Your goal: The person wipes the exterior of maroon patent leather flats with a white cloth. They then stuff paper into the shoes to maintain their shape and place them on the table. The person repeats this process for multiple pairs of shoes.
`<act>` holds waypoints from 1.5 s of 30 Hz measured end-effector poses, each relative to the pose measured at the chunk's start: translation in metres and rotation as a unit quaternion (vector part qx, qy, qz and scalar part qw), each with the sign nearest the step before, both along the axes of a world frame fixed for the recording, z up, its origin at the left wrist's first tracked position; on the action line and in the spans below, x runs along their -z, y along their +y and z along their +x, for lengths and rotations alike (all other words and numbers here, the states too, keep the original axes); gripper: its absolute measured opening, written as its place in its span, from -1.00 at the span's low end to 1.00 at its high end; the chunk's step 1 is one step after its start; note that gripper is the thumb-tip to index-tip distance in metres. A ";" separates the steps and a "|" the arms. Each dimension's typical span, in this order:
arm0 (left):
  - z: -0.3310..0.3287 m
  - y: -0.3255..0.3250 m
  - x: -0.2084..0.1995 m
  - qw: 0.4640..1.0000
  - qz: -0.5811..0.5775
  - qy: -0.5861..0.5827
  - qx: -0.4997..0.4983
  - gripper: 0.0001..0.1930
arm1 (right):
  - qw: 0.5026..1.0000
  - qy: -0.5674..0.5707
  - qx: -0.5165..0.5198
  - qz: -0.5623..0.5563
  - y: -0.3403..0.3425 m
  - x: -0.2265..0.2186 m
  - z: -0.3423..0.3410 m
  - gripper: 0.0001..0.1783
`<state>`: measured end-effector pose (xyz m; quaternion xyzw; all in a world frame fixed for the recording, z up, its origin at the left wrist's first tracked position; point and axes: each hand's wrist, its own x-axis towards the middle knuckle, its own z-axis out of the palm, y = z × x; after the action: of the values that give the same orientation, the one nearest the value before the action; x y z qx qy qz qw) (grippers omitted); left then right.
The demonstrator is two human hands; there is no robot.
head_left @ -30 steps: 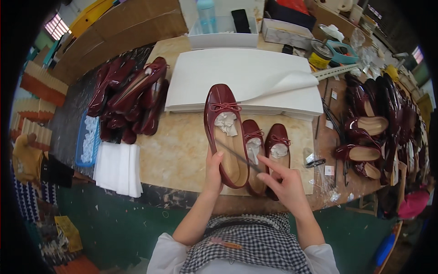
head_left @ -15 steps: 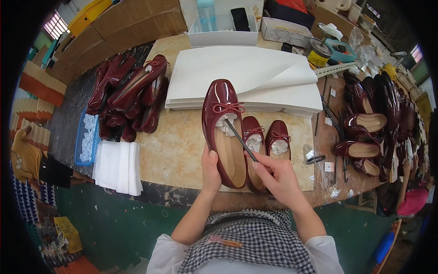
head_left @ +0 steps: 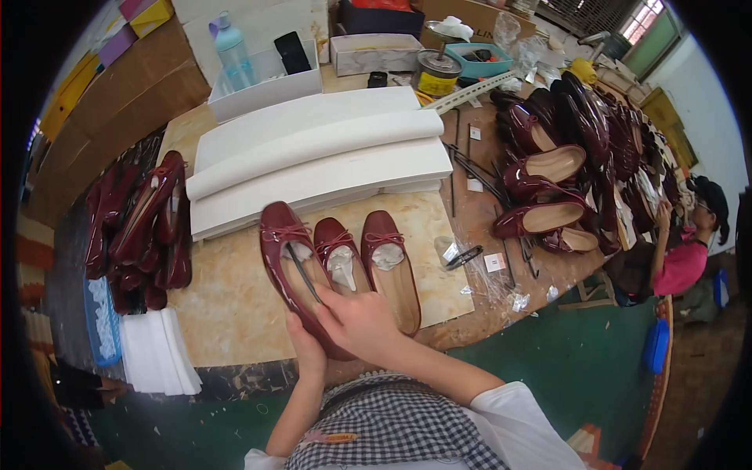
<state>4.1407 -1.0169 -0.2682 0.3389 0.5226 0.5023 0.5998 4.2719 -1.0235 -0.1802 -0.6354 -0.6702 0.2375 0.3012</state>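
Note:
My left hand (head_left: 305,348) is wrapped round the heel end of a glossy dark red ballet flat (head_left: 280,222) with a thin bow. Its toe points away from me, tilted a little left. In my right hand (head_left: 364,323) is a slim dark rod (head_left: 304,272), its far end going into the shoe's toe opening. Just right of it, two matching flats lie on the table: a middle flat (head_left: 334,230), partly covered by my right hand, and a right flat (head_left: 382,227). Crumpled white paper (head_left: 341,266) fills their toes.
Beyond the shoes lies a stack of white sheets (head_left: 313,176). Piles of red flats stand at left (head_left: 141,227) and right (head_left: 544,215). White cloths (head_left: 157,352) hang by the front edge near a blue basket (head_left: 100,325). A person (head_left: 680,262) sits at far right.
The view has swung right, so the table's contents appear farther left. The held shoe has come down, away from the camera, beside the other two. The rod stays inside it.

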 end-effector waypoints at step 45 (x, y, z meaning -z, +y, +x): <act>-0.005 0.032 -0.016 0.989 0.150 -0.005 0.012 -0.44 | 0.958 0.260 -0.018 -0.121 -0.008 -0.030 0.032 -0.68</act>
<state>4.1353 -0.9853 -0.2520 0.4286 0.4343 0.5696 0.5507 4.3040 -1.0316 -0.1503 -0.5713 -0.5462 0.4789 0.3819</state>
